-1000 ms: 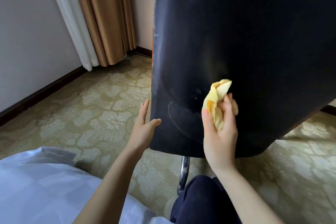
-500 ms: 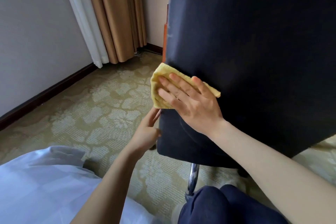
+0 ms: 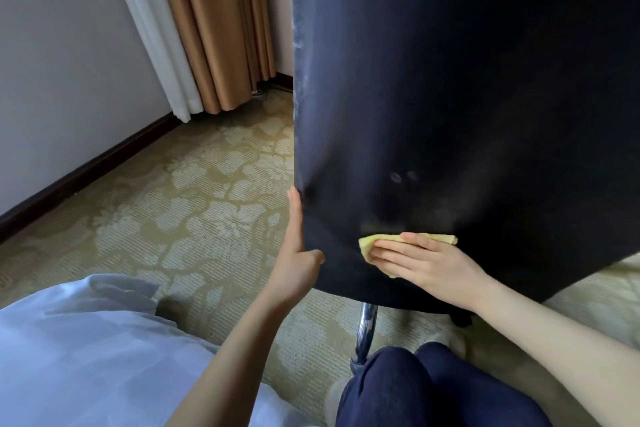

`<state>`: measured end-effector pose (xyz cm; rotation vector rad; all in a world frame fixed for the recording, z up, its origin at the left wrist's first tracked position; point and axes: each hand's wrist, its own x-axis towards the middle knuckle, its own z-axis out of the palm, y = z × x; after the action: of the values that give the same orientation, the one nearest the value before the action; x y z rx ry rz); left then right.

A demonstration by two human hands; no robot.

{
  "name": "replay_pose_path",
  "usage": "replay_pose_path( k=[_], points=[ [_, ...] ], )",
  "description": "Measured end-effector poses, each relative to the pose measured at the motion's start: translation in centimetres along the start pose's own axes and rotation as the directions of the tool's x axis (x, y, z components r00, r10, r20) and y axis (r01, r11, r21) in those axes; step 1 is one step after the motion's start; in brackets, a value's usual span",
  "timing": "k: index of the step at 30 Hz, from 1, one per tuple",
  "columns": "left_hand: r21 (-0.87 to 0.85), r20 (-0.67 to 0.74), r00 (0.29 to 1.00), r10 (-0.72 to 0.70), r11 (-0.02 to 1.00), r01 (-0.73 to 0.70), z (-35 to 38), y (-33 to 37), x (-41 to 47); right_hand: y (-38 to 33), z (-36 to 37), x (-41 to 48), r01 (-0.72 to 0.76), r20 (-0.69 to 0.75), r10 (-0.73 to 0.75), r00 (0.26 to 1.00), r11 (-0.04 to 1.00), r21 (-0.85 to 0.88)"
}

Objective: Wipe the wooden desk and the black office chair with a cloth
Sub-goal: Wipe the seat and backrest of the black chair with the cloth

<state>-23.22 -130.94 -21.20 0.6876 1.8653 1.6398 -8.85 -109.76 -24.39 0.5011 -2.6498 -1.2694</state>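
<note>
The right hand (image 3: pixel 426 265) presses the cloth (image 3: pixel 372 243) flat, fingers straight — now lower on the chair (image 3: pixel 450 97) back than half a second ago. The left hand (image 3: pixel 298 253), open, steadies its edge — wiping progresses downward.

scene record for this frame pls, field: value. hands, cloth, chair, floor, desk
left hand: fingers straight against the chair back's left edge, steadying it
right hand: flat, pressing the cloth onto the chair back
cloth: yellow, folded, mostly under the right hand, low on the chair back
chair back: black, fills the upper right of view
chair post: chrome, below the chair back
floor: patterned carpet
curtain: tan, in the corner
desk: not in view
</note>
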Motion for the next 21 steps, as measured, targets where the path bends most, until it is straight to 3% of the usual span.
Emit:
replay_pose_path(
  k=[7,16,21],
  points=[
    [0.068,0.016,0.999,-0.028,0.997,0.027,0.3,0.6,0.0,5.5,-3.0,-4.4,-0.122,-0.095,0.122,0.988,0.993,0.001],
    [0.072,0.004,1.0,-0.028,0.997,0.028,0.0,0.4,0.1,8.8,-7.9,1.9,-0.307,-0.367,0.318,0.874,0.948,0.087],
    [0.005,-0.023,0.998,-0.051,0.999,0.051,-0.9,-0.7,0.3,6.8,-6.8,7.0,-0.326,-0.397,0.321,0.86,0.944,0.058]
  ],
)
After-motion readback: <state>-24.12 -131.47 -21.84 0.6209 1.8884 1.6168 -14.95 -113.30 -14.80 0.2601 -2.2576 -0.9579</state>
